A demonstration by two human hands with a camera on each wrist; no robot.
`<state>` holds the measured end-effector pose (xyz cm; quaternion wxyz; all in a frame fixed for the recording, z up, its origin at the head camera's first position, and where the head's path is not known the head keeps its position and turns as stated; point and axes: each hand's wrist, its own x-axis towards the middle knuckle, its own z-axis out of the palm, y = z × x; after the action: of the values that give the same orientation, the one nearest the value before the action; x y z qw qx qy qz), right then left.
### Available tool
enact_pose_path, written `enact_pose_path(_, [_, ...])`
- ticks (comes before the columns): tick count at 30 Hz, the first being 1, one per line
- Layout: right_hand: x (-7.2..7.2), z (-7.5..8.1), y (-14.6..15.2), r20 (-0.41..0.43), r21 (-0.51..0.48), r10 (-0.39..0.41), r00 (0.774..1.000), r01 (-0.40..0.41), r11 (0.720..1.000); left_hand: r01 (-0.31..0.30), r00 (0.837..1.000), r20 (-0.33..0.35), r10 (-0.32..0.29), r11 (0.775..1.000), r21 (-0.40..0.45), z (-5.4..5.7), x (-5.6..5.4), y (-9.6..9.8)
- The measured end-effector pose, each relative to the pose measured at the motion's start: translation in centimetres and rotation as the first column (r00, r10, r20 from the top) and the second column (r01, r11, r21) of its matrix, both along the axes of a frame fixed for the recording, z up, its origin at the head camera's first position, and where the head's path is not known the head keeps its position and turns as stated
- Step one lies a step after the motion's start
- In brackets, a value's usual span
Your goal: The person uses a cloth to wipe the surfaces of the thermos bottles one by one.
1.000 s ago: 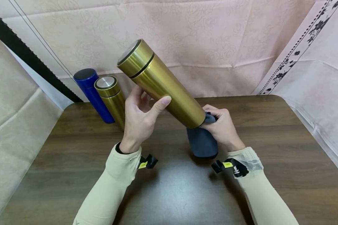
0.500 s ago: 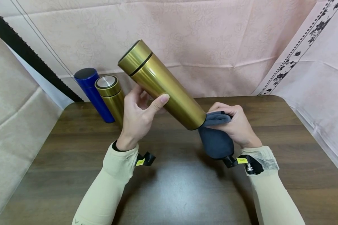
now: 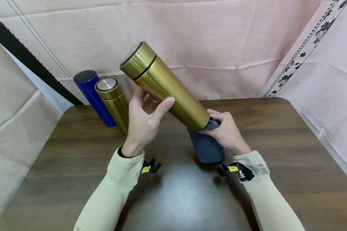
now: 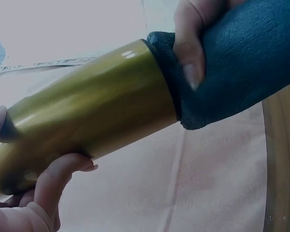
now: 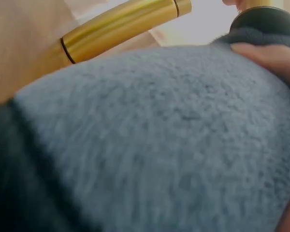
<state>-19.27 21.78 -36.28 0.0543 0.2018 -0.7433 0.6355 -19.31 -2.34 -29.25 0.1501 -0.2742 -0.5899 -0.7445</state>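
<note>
1. Your left hand (image 3: 143, 123) grips the gold flask (image 3: 164, 86) about mid-body, thumb over the front and fingers curled behind it; the flask is held in the air above the table (image 3: 277, 144), tilted, with its lid end up and to the left and its base down and to the right.
2. In the left wrist view the same hand (image 4: 36, 193) shows curled fingers under the flask (image 4: 92, 116), and a thumb tip rests on its upper side at the left edge.
3. Your right hand (image 3: 226, 133) clutches the grey cloth (image 3: 206, 147), fingers curled round it, and presses the cloth against the flask's base; the rest of the cloth hangs below the hand, just above the table.
4. The left wrist view shows the cloth (image 4: 232, 63) wrapped over the base rim, with a right fingertip (image 4: 191, 72) lying on the cloth beside the rim.
5. The right wrist view is filled almost wholly by the cloth (image 5: 159, 135); a second gold flask (image 5: 121, 26) shows at the top.
6. At the back left of the table, in the head view, that second gold flask (image 3: 114, 104) stands upright, touching or just beside a blue flask (image 3: 92, 96).
7. Pink sheeting (image 3: 219, 41) hangs behind the table.
</note>
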Motion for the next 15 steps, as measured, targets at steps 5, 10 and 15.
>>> enact_pose_path(5, [0.2, 0.4, 0.5, 0.0, 0.081, 0.089, 0.996, -0.089, 0.993, -0.051, 0.999, 0.001, 0.051, 0.998, -0.026, 0.0, -0.2, -0.1])
enact_pose_path(10, [0.3, 1.0, 1.7, -0.047, 0.059, 0.075, 0.996, -0.072, 0.996, -0.064, 0.997, 0.046, 0.066, 0.996, -0.057, 0.2, -0.2, -0.4])
enact_pose_path(15, [0.2, 1.3, 2.4, -0.012, -0.053, -0.013, 1.0, 0.013, 0.999, -0.037, 0.996, 0.078, 0.043, 0.997, -0.069, 0.4, -0.2, -0.7])
